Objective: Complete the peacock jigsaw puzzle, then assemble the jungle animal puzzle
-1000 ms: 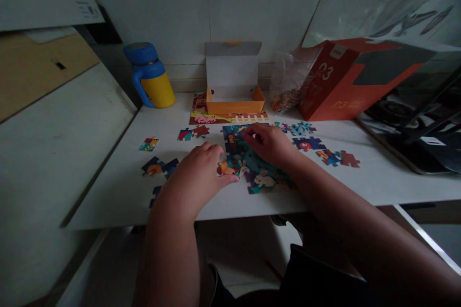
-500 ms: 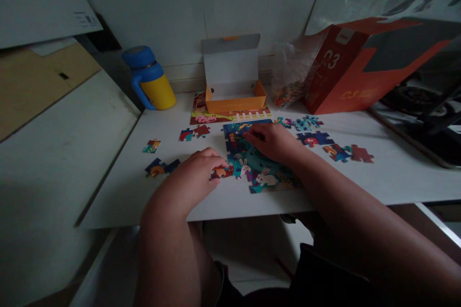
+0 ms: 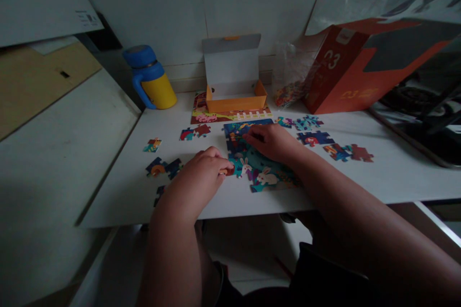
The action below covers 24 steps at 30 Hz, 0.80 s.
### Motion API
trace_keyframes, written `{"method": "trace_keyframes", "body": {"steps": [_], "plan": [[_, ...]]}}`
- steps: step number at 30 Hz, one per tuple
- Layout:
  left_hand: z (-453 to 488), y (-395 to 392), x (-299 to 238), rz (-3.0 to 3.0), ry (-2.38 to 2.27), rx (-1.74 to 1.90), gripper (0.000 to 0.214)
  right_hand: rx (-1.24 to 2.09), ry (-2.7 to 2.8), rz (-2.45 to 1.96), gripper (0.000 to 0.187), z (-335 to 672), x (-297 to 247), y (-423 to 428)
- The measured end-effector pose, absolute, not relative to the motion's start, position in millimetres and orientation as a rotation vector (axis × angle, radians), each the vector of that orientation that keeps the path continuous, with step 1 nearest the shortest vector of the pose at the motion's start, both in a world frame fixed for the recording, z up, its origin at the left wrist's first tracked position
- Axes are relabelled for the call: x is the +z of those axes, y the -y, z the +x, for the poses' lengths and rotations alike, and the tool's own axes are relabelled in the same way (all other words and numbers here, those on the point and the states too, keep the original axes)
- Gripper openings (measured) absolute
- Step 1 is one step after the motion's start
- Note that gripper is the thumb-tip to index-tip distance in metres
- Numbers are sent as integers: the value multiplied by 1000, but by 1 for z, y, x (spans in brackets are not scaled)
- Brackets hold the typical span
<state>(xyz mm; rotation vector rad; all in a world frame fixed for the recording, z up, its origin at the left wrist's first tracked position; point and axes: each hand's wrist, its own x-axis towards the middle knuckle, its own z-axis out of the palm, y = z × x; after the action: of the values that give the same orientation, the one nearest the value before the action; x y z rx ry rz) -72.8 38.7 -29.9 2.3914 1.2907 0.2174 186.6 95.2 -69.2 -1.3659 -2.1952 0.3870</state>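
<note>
A partly joined jigsaw puzzle [image 3: 265, 178] with white rabbits on a teal ground lies on the white table. My left hand [image 3: 203, 172] is at its lower left edge, thumb and fingers closed on an orange-brown puzzle piece [image 3: 228, 171] that touches the joined part. Over the upper middle of the puzzle rests my right hand [image 3: 270, 140], its fingers curled together. Whatever those fingertips may hold is hidden. Left of my left hand lie dark blue pieces with an orange shape [image 3: 157, 169], and another dark piece [image 3: 159, 194] is half covered by my forearm.
Loose pieces lie right [image 3: 317, 138] and upper left [image 3: 196, 132]. Behind stand an open orange box [image 3: 236, 103] on a farm picture [image 3: 205, 118], a bag of pieces [image 3: 290, 88], a large orange carton [image 3: 345, 72] and a blue-yellow flask [image 3: 158, 88].
My left hand has shifted slightly right, its fingers now over the orange-brown piece. More dark pieces show beside its forearm. My right hand has stayed nearly still.
</note>
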Motion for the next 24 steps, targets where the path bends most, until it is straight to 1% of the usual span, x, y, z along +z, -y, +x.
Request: {"method": "trace_keyframes", "body": {"steps": [3, 8, 14, 24], "plan": [[-71, -40, -33, 2388, -1286, 218, 31, 382, 2202, -1366, 36, 186, -69, -95], [-69, -41, -31, 2398, -1299, 222, 29, 383, 2211, -1338, 36, 186, -67, -94], [-68, -40, -31, 2403, -1283, 220, 21, 366, 2229, -1308, 33, 187, -70, -95], [-69, -39, -29, 2392, -1273, 231, 23, 351, 2231, -1332, 32, 185, -67, -93]]}}
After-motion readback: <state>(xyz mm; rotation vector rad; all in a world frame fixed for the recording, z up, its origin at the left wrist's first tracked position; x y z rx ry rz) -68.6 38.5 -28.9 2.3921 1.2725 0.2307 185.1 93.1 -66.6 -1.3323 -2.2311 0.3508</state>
